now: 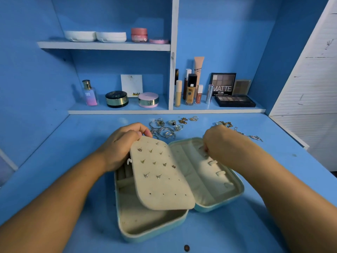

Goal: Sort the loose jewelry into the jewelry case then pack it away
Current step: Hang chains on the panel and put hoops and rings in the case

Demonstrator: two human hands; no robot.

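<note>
Jewelry case (149, 223) is laid open on tabletop (73, 234). Earring panel (160, 172) is pinched at its far edge by left hand (120, 147). Right hand (218, 143) is curled at lid hooks (212, 163); whether anything is held cannot be told. Loose jewelry (164, 128) is piled behind. Risk: studs are shaken loose if panel is let slip.

We see through one wide-angle camera on the person's head. It faces forward and down, close above the case (240, 187), the left hand (120, 147) and the right hand (218, 143), with the desk (54, 161) running ahead to the shelves (105, 45) at the back.
</note>
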